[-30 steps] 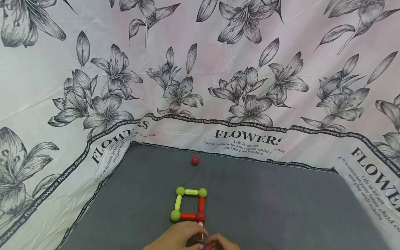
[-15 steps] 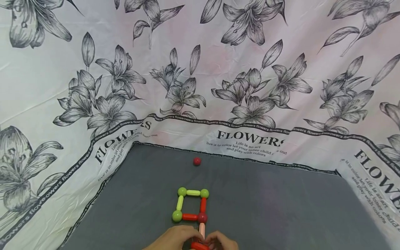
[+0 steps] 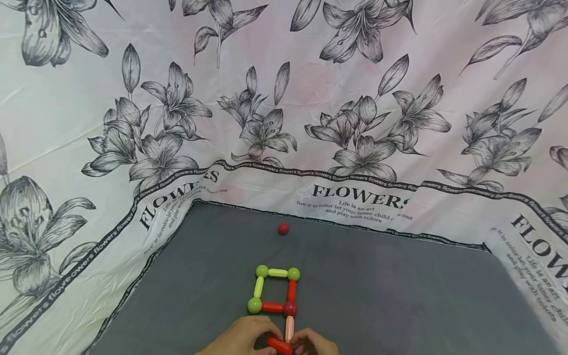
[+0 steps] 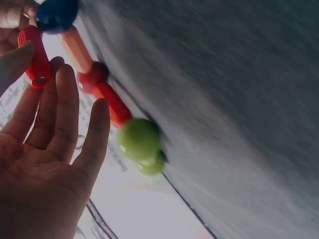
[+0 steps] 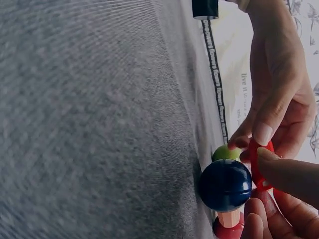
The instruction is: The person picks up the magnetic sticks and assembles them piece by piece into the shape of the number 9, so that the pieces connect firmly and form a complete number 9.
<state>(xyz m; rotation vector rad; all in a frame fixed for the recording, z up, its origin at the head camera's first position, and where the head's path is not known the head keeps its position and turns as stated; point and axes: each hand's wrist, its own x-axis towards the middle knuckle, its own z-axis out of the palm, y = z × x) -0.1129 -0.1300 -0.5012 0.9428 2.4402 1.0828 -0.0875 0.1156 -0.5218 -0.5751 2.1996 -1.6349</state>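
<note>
A red magnetic rod [image 3: 279,345] is pinched between the thumb and fingers of my left hand [image 3: 246,335]. My right hand [image 3: 316,342] has its thumb on the same rod, fingers curled beneath, as the right wrist view shows. Beside the rod, a dark blue ball [image 5: 226,185] sits at the end of a pink rod [image 3: 290,328]; the hands hide this ball in the head view. The pink rod runs to a dark red ball [image 3: 290,309], a corner of a flat square of rods and balls. A green ball [image 3: 255,305] forms another corner.
A loose red ball [image 3: 283,228] lies farther back on the grey cloth surface [image 3: 381,286]. Flower-printed fabric [image 3: 355,123] rises behind and at both sides. In the right wrist view, a dark cylindrical object [image 5: 205,9] shows at the top edge.
The red rod has come into sight between the hands and now lies slanted. More of the pink rod shows as the left hand draws slightly left. The square keeps its shape.
</note>
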